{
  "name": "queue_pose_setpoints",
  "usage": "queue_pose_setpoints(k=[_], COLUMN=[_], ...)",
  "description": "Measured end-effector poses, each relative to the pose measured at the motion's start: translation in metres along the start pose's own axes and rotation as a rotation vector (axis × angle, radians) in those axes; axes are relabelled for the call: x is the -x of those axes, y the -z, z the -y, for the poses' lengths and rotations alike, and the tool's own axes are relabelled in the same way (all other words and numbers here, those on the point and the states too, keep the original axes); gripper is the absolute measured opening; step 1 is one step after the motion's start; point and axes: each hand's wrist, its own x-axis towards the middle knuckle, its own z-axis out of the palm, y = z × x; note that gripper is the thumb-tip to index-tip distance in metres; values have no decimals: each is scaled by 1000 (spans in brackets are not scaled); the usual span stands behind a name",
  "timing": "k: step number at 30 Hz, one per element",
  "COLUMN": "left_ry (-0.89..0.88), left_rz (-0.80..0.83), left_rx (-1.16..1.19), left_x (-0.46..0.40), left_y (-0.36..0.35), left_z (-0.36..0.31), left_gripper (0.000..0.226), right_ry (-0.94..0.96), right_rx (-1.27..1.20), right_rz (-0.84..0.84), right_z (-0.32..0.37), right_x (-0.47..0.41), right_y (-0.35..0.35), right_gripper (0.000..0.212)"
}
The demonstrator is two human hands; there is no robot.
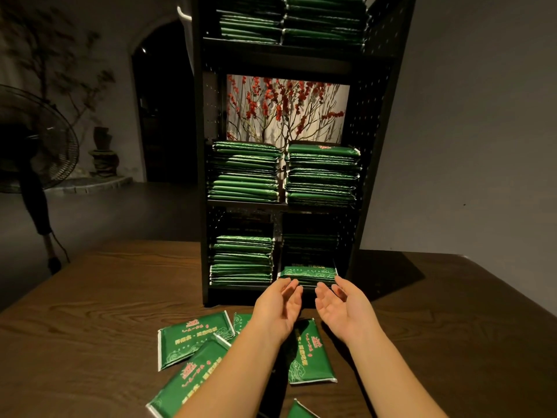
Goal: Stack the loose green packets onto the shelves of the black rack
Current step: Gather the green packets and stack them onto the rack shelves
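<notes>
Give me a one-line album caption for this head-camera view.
Both hands, left and right, open at the low stack of green packets in the black rack; loose packets wait on the table.

One rack [373, 122] stands with three shelves in view and six stacks of packets, two per shelf. Five loose packets [193, 339] lie on one table [90, 297]. Two hands, left [278, 312] and right [343, 312], one fan [33, 140].

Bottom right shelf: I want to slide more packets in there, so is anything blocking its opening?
Only the hands themselves. The left hand and right hand sit open at the low stack in the black rack; dark space above it looks free.
</notes>
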Motion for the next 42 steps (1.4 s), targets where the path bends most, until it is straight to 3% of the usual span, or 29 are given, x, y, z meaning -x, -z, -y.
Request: queue_pose_setpoints(k=[9, 22, 30, 38, 42], left_ry=[-20, -27, -18, -128, -128], left_rz=[-10, -23, -9, -35, -7], left_rx=[-49, -83, -108, -277, -254], left_x=[8, 18, 24, 24, 25], left_y=[-2, -6, -6, -12, -19], left_z=[1, 4, 2, 0, -5], left_gripper=[23, 10, 17, 14, 13], right_ry=[-11, -51, -41, -24, 6], right_rx=[27, 35, 33, 64, 60], right_rz=[10, 3, 27, -20, -43], right_z=[1, -2, -3, -4, 0], right_x=[3, 6, 9, 7, 4], right_y=[-1, -5, -8, -8, -13], right_gripper=[23, 20, 27, 15, 8])
